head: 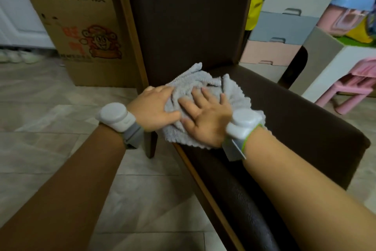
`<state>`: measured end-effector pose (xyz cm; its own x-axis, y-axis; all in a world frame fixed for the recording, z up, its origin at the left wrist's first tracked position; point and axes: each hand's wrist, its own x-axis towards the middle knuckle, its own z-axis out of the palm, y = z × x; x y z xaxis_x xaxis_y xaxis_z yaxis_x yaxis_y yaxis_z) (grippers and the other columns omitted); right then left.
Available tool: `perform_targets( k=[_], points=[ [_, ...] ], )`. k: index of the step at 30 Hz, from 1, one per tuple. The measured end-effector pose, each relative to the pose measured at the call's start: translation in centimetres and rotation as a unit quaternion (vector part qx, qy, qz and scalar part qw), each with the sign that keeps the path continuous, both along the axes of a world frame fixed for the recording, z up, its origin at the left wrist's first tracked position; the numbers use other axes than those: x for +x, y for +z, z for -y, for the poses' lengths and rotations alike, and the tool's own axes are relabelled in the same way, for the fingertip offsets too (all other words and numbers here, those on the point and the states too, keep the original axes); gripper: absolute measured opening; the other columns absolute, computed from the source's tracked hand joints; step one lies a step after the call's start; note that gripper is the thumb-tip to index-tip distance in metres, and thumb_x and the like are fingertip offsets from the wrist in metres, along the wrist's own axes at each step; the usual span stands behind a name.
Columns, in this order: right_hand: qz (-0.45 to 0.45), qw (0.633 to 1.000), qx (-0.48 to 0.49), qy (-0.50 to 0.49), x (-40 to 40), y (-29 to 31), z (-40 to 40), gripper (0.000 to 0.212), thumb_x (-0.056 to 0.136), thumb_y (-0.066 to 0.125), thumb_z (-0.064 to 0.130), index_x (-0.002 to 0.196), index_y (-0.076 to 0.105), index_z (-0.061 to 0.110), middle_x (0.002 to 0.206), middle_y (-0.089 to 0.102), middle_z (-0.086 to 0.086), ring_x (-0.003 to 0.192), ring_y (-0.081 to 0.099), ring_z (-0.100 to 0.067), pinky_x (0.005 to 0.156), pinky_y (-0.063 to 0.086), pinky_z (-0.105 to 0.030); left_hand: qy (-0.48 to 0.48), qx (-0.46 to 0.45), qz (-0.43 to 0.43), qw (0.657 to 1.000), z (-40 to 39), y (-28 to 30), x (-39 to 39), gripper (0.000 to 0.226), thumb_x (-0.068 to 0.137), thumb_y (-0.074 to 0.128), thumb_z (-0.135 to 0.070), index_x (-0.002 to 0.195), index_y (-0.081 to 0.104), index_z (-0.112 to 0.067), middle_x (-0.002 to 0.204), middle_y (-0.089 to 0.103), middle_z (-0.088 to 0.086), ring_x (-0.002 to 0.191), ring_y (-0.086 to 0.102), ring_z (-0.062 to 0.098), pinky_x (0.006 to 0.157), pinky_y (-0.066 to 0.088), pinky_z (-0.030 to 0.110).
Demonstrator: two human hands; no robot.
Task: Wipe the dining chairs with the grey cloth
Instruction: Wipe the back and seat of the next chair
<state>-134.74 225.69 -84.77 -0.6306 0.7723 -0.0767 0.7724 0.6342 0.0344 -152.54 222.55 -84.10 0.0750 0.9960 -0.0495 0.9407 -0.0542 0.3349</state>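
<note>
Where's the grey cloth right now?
The grey cloth lies at the chair seat's back left corner, under the left hand and right hand.

Blocked just past the fingertips (198, 91) by the upright chair back (187, 16); open seat (284, 112) to their right.

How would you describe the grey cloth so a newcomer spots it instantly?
Find the dark brown leather dining chair filling the middle. At its seat's back corner, under the left hand and right hand, lies the grey fluffy terry cloth, crumpled, the only pale soft thing on the chair.
</note>
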Motion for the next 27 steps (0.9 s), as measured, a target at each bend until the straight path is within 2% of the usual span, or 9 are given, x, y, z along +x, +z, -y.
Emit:
perform_targets(
  k=[2, 4, 7, 9, 12, 16, 21, 24, 27],
  points=[
    [0.030, 0.999, 0.001, 0.028, 0.8, 0.3, 1.9, 0.061, 0.094, 0.015, 0.058, 0.151, 0.002, 0.037, 0.163, -0.006, -0.004, 0.149, -0.006, -0.030, 0.116, 0.000, -0.061, 0.000, -0.002, -0.025, 1.000, 0.5, 0.4, 0.3, 0.097, 0.059, 0.025, -0.072, 0.138, 0.040, -0.016, 0.137, 0.047, 0.008, 0.122, 0.044, 0.028, 0.104, 0.036, 0.038],
    [0.046, 0.997, -0.005, 0.065, 1.2, 0.8, 2.4, 0.062, 0.095, 0.022, 0.060, 0.150, 0.001, 0.040, 0.162, -0.007, -0.003, 0.149, -0.007, -0.030, 0.115, 0.001, -0.062, 0.035, -0.001, -0.060, 0.998, 0.5, 0.6, 0.1, 0.062, 0.075, 0.036, -0.062, 0.109, 0.054, -0.014, 0.102, 0.059, 0.009, 0.092, 0.056, 0.025, 0.082, 0.048, 0.037],
    [0.001, 0.996, -0.040, 0.079, 1.6, 1.8, 1.3, 0.073, 0.085, 0.040, 0.071, 0.147, 0.010, 0.048, 0.160, 0.005, 0.003, 0.147, 0.000, -0.025, 0.116, 0.005, -0.061, 0.078, 0.023, -0.107, 0.991, 0.5, 0.4, -0.1, 0.028, 0.091, 0.044, -0.039, 0.093, 0.051, -0.013, 0.078, 0.051, 0.004, 0.073, 0.053, 0.022, 0.065, 0.047, 0.036],
    [-0.021, 0.996, -0.049, 0.065, 1.4, 1.7, 0.3, 0.085, 0.076, 0.045, 0.079, 0.147, 0.009, 0.050, 0.160, 0.005, 0.006, 0.148, -0.002, -0.021, 0.116, 0.002, -0.060, 0.082, 0.110, -0.089, 0.987, 0.4, -0.5, 0.0, 0.023, 0.088, 0.051, -0.031, 0.102, 0.050, -0.013, 0.088, 0.049, 0.004, 0.085, 0.053, 0.024, 0.071, 0.048, 0.039],
    [0.005, 0.998, -0.035, 0.042, 0.8, 1.0, 0.1, 0.097, 0.068, 0.043, 0.086, 0.147, 0.000, 0.050, 0.162, -0.005, 0.006, 0.148, -0.011, -0.022, 0.114, -0.005, -0.063, 0.030, 0.186, 0.004, 0.982, -0.1, -1.7, 0.6, 0.045, 0.082, 0.053, -0.015, 0.127, 0.048, -0.014, 0.119, 0.048, 0.008, 0.111, 0.046, 0.026, 0.092, 0.044, 0.040],
    [0.019, 0.999, -0.028, 0.031, 1.4, 0.7, 1.3, 0.104, 0.065, 0.042, 0.088, 0.147, -0.008, 0.049, 0.162, -0.013, 0.004, 0.147, -0.017, -0.024, 0.113, -0.007, -0.065, -0.013, 0.144, 0.010, 0.989, -0.2, -2.6, 0.2, 0.068, 0.078, 0.035, -0.032, 0.145, 0.035, -0.019, 0.146, 0.041, 0.005, 0.131, 0.038, 0.027, 0.112, 0.030, 0.040],
    [0.007, 0.999, -0.014, 0.036, 3.8, 0.9, 4.6, 0.102, 0.068, 0.041, 0.085, 0.147, -0.013, 0.048, 0.161, -0.016, 0.001, 0.147, -0.017, -0.026, 0.112, -0.007, -0.066, -0.007, 0.080, -0.088, 0.993, 0.4, -1.3, 0.4, 0.082, 0.071, 0.050, -0.042, 0.146, 0.025, -0.023, 0.147, 0.031, 0.009, 0.128, 0.032, 0.033, 0.106, 0.030, 0.044],
    [0.010, 0.999, -0.021, 0.039, 6.0, 1.2, 7.1, 0.101, 0.071, 0.041, 0.084, 0.145, -0.019, 0.049, 0.161, -0.020, 0.001, 0.147, -0.021, -0.026, 0.112, -0.007, -0.066, -0.098, 0.096, -0.133, 0.981, 1.4, -1.8, 1.7, 0.092, 0.067, 0.048, -0.046, 0.150, 0.016, -0.023, 0.158, 0.007, 0.006, 0.144, 0.005, 0.025, 0.117, 0.008, 0.047],
    [-0.004, 0.999, -0.022, 0.029, 8.6, 1.5, 9.5, 0.101, 0.071, 0.039, 0.085, 0.145, -0.020, 0.049, 0.160, -0.021, 0.002, 0.146, -0.023, -0.025, 0.113, -0.010, -0.064, -0.209, 0.029, -0.095, 0.973, 2.1, -1.8, 3.1, 0.097, 0.069, 0.034, -0.055, 0.152, -0.008, -0.027, 0.160, -0.014, -0.002, 0.144, -0.021, 0.011, 0.118, -0.013, 0.044]
  ],
)
